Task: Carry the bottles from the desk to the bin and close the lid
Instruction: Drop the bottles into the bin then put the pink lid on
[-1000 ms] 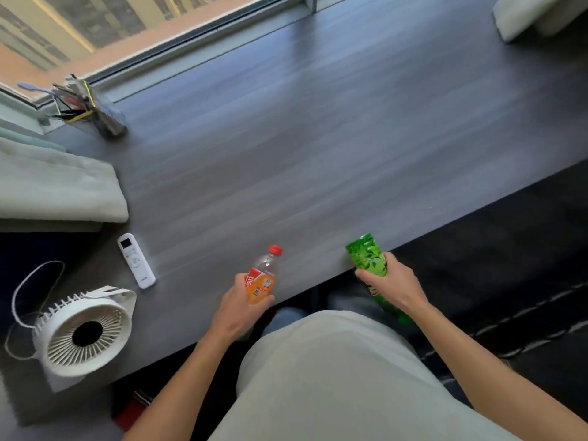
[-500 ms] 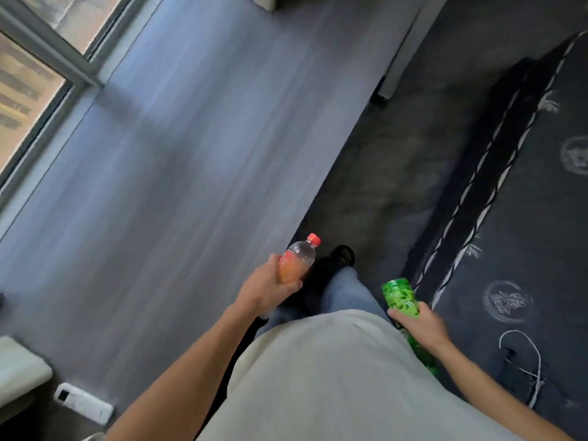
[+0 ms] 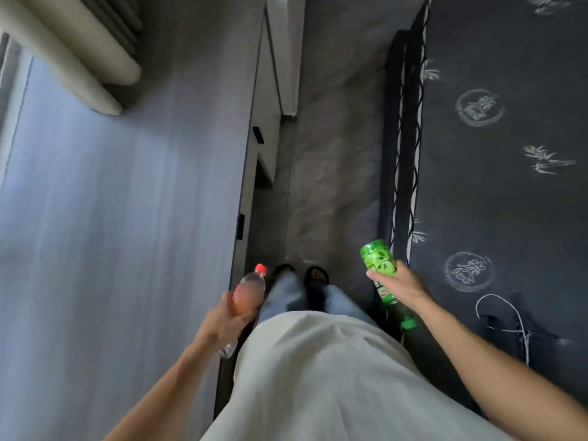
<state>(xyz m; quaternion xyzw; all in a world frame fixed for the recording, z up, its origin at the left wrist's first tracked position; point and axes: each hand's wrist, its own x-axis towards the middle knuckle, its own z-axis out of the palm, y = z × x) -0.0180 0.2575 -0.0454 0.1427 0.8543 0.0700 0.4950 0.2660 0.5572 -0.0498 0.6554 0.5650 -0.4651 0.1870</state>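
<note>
My left hand [image 3: 227, 323] is closed around a clear bottle of orange drink [image 3: 249, 289] with a red cap pointing away from me, held at the desk's right edge. My right hand [image 3: 401, 283] grips a green bottle [image 3: 380, 265] around its middle, bottom end up and green cap down near my hip. The grey desk [image 3: 127, 218] fills the left side. No bin is in view.
A narrow strip of grey floor [image 3: 331, 173] runs ahead between the desk and a dark patterned bed cover [image 3: 502, 186] on the right. A cream curtain [image 3: 79, 55] hangs over the desk's far left. My feet [image 3: 300, 275] stand on the floor strip.
My view has swung right, off the desk and along the floor strip. Both bottles have left the desk top and stay gripped; the fan and remote have dropped out of view.
</note>
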